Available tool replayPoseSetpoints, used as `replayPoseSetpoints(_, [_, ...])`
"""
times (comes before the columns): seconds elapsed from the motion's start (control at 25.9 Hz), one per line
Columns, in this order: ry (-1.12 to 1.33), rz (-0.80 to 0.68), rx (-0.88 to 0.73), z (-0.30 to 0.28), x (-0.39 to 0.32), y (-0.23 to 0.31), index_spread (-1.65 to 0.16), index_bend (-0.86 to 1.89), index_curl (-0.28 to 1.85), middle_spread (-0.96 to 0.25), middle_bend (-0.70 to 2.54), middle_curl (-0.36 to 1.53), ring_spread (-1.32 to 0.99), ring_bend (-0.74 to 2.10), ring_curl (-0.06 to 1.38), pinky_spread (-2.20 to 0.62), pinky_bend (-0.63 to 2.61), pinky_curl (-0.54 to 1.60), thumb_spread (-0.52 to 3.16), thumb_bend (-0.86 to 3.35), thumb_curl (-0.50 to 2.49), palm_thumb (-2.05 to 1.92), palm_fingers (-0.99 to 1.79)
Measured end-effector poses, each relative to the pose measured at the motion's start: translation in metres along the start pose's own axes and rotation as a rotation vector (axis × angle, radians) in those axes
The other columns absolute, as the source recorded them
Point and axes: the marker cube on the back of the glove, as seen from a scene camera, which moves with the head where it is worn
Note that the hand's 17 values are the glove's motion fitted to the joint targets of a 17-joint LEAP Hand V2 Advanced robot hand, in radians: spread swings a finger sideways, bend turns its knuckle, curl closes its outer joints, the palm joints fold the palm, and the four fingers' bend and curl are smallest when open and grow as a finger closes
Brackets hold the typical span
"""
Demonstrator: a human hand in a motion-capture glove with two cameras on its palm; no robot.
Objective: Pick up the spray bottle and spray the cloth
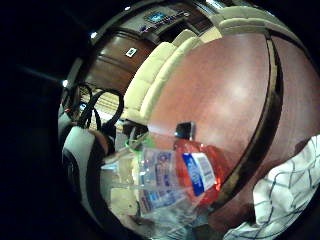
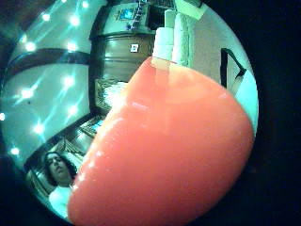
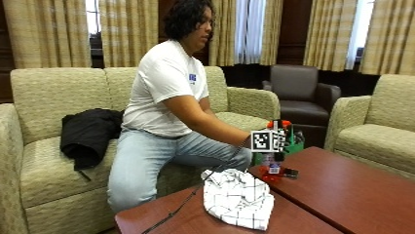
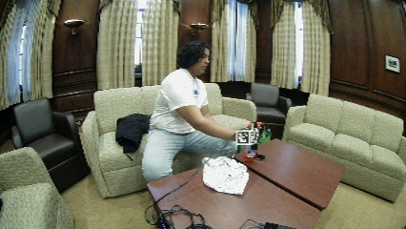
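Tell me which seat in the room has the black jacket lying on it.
The beige sofa the person sits on: the black jacket lies on its cushion beside them. The dark leather armchair and the other beige seats carry nothing.

Spray bottle (image 1: 170, 185): clear glossy plastic w/ orange-red base, paper label stuck on. Cloth (image 3: 237, 197): soft woven fabric, white w/ dark checks, matt, crumpled. Table (image 3: 350, 195): reddish wood, smooth, slight sheen.

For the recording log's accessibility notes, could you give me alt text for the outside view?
A seated person on a sofa reaches their right hand onto a spray bottle standing on a wooden table. A crumpled white checked cloth lies on the table beside the bottle.
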Motion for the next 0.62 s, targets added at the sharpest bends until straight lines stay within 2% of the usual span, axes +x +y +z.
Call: replayPoseSetpoints(0.62, [0.047,0.005,0.030,0.0039,0.0073,0.0118,-0.25,0.33,0.61,-0.15,0.61,0.53,-0.16,0.63,0.47,-0.24,0.45,0.40,0.38,-0.03,0.86,0.89,1.36])
